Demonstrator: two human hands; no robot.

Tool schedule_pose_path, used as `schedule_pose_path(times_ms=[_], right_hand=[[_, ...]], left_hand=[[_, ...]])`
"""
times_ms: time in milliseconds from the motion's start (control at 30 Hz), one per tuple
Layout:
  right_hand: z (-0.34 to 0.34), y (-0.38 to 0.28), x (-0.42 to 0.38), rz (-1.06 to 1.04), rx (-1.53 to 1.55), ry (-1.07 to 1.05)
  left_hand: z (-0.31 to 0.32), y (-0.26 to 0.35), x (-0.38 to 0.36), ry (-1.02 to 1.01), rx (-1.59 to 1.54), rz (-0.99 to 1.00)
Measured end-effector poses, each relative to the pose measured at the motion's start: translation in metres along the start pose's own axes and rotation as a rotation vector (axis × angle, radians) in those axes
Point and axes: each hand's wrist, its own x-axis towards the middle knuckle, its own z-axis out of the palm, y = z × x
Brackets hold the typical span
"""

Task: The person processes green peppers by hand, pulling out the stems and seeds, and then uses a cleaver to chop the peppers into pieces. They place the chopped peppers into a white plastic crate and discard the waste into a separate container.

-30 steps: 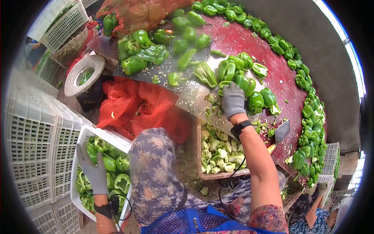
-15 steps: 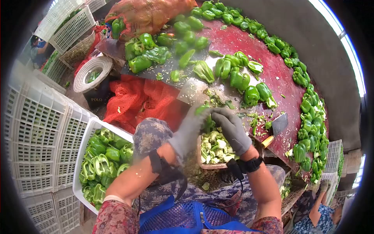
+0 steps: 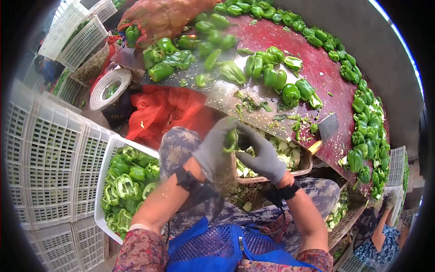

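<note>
My left hand [image 3: 214,147], in a grey glove, is closed around a green bell pepper [image 3: 230,141], mostly hidden by the fingers. Just right of it, my gloved right hand [image 3: 264,159] is open, thumb and fingers apart, with nothing visible between them. Both hands are above or beside a shallow tray [image 3: 297,173] of pale cores and pepper scraps. A cleaver-like knife [image 3: 328,127] with a yellow handle lies on the red tabletop to the right. Whole and split peppers [image 3: 274,78] lie beyond my hands.
A white crate [image 3: 100,190] of cut peppers stands at my left, beside stacked plastic crates [image 3: 50,158]. Red netting [image 3: 170,109] hangs near my knee. A full mesh sack [image 3: 165,18] lies at the back. Peppers [image 3: 369,131] line the table's curved edge. Another person [image 3: 383,240] is at lower right.
My hands have drawn apart; the pepper stays in the left one while the right has opened. More of the scrap tray shows between and beyond them. The view has shifted slightly.
</note>
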Motion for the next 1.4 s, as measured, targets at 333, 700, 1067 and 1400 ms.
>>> schedule_pose_path(times_ms=[333,700,1067,1400], right_hand=[[0.021,0.003,0.013,-0.339,-0.623,0.322],[0.041,0.013,0.043,0.187,0.279,0.863],[-0.032,-0.022,-0.029,-0.102,-0.649,0.482],[0.013,-0.013,-0.011,-0.062,-0.292,0.203]], left_hand=[[-0.024,-0.016,0.023,0.037,-0.038,0.012],[0.003,-0.025,0.023,0.13,0.097,0.285],[0.006,-0.009,0.016,-0.247,-0.18,0.175],[0.008,-0.003,0.003,-0.13,0.675,0.433]])
